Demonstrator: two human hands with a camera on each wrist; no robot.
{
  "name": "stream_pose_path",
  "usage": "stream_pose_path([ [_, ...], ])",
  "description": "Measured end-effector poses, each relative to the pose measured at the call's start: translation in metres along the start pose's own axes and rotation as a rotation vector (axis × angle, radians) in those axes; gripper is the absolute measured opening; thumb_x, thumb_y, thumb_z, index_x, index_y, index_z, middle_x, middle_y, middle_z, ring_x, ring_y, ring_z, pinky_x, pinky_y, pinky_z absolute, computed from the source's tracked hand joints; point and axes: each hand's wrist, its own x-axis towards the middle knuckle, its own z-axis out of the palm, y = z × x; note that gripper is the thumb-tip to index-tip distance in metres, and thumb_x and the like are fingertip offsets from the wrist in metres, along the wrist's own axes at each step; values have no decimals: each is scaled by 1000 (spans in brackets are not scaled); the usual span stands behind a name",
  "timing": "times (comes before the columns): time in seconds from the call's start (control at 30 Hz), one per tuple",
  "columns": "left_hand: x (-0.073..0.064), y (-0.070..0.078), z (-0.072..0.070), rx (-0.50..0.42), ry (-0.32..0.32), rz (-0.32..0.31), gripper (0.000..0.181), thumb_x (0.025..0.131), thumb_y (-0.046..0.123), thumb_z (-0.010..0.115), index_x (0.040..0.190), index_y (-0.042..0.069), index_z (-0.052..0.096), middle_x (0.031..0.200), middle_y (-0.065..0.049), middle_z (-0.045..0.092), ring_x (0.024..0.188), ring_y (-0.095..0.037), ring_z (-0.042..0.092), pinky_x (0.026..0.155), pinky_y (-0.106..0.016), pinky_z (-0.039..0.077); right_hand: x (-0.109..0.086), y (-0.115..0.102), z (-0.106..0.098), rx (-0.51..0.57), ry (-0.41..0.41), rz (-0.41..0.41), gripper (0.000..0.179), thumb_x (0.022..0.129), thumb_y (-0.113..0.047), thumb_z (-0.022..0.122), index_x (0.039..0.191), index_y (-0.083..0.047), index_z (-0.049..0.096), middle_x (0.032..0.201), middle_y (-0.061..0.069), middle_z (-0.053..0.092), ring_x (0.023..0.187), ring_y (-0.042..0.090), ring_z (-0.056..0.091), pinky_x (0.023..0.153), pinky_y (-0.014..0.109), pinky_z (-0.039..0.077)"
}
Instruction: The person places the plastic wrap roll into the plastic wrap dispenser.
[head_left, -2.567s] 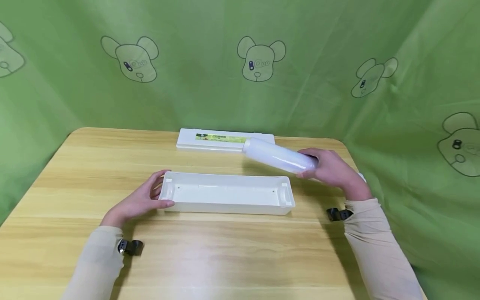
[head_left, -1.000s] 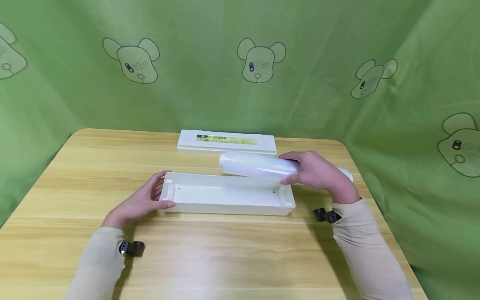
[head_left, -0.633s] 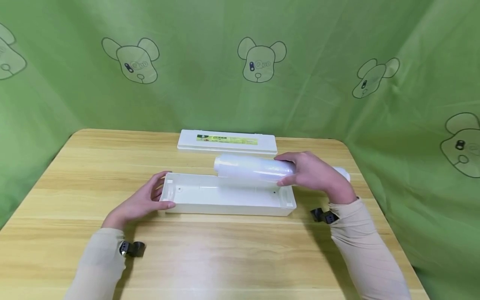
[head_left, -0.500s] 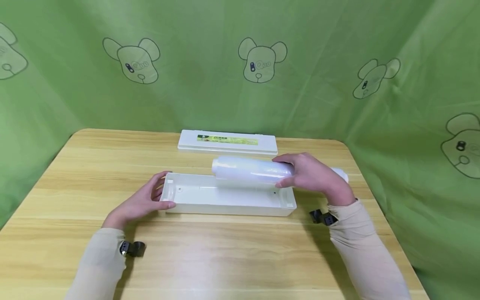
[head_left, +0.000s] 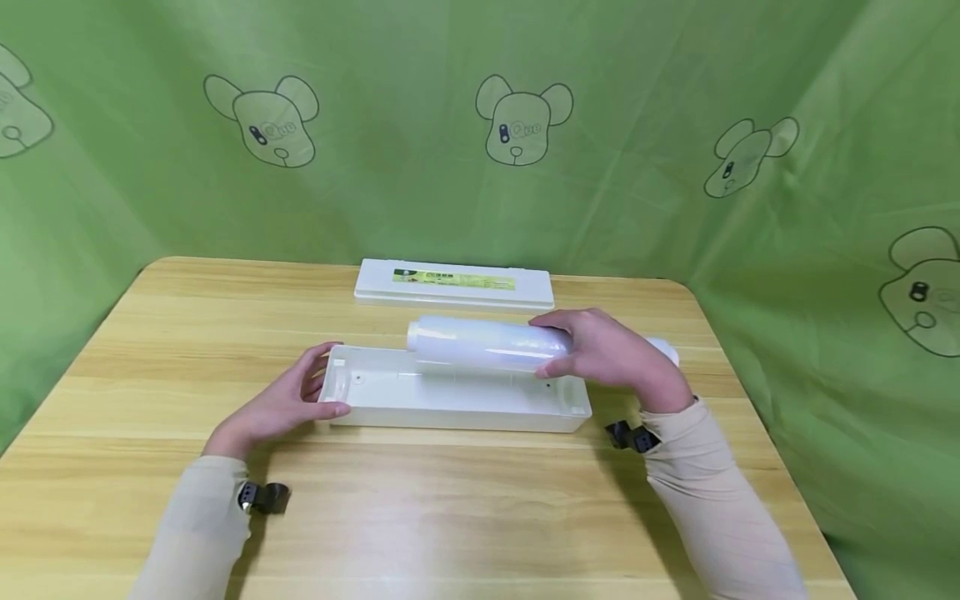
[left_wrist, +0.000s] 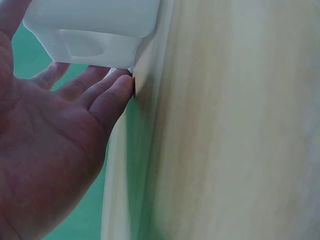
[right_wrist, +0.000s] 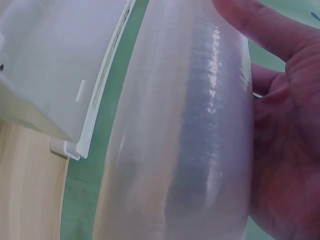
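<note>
The roll [head_left: 487, 343] is up over the far rim of the box [head_left: 457, 418], right hand [head_left: 611, 357] gripping it with fingers wrapped round, left hand [head_left: 288, 400] pinching the box's end. Looks stiff but slick, probably lightish, so I'd grab mid-length; the label [head_left: 480, 281] on the lid [head_left: 375, 282] is too blurry to read.

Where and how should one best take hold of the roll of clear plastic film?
Probably best around the middle of the plastic film roll, coming from above and closing on its near and far sides. It is a long cylinder held sideways, roughly parallel to the white box, so a middle grip should balance it and leave both ends free.
</note>
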Motion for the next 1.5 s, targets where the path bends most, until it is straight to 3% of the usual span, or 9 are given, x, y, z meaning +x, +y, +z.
stream_pose_path([
  [0.4, 1, -1, 1, -7, -9, 6, 99, 86, 16, 78, 156, 7, 10, 158, -26, 15, 141, -45, 21, 114, -51, 24, 5, -10, 6, -24, -5, -56, 56, 76, -27, 86, 125, -9, 65, 103, -1, 66, 85, 16, 59, 77, 33, 51],
  [0.83, -1, 2, -1, -16, -13, 11, 100, 85, 14, 78, 156, 6, 8, 158, -26, 15, 141, -45, 22, 112, -49, 27, 13, -20, 11, -35, -27, -84, 59, 78, -29, 84, 129, -8, 63, 110, 1, 66, 87, 16, 59, 80, 34, 50],
  [1.1, 1, 4, 0, -12, -16, 5, 100, 85, 15, 78, 156, 6, 8, 158, -25, 14, 142, -44, 20, 114, -49, 24, 16, -26, 14, -46, -38, -93, 53, 78, -29, 84, 123, -10, 65, 107, -2, 65, 85, 16, 58, 76, 32, 51],
  [1.5, 0, 2, -2, -4, -20, -3, 102, 85, 16, 79, 156, 6, 7, 159, -24, 12, 142, -45, 18, 114, -52, 22, 23, -37, 24, -67, -73, -138, 55, 78, -28, 85, 124, -6, 64, 110, 0, 66, 90, 15, 58, 82, 32, 50],
])
